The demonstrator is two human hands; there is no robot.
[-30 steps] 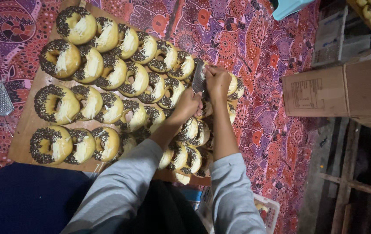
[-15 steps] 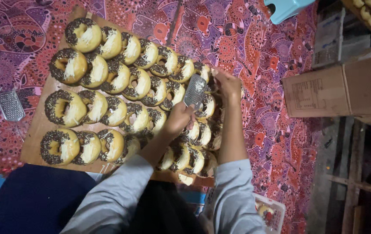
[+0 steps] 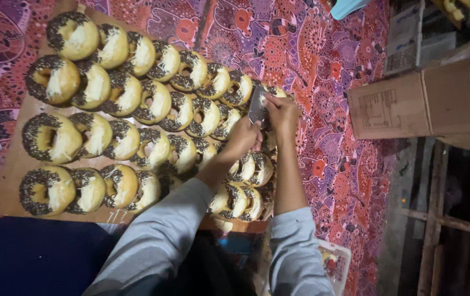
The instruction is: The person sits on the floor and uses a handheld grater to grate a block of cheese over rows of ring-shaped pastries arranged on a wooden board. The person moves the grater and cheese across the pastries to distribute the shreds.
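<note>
A red patterned cloth [image 3: 323,60] is spread under a board [image 3: 10,164] of soft doughnuts [image 3: 153,101]. A small, stiff metal grater [image 3: 257,105] is gripped at its edges by the right hand [image 3: 282,112], above the doughnuts. The left hand [image 3: 244,137] is closed beside it; what it holds cannot be told.

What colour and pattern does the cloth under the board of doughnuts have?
The cloth is red and purple with a dense batik-like print, seen in the head view.

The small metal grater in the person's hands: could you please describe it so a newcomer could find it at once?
Start at the brown board lined with topped doughnuts. At its far right end, the left hand and right hand meet over a flat grey metal grater, the only shiny thing there.
</note>
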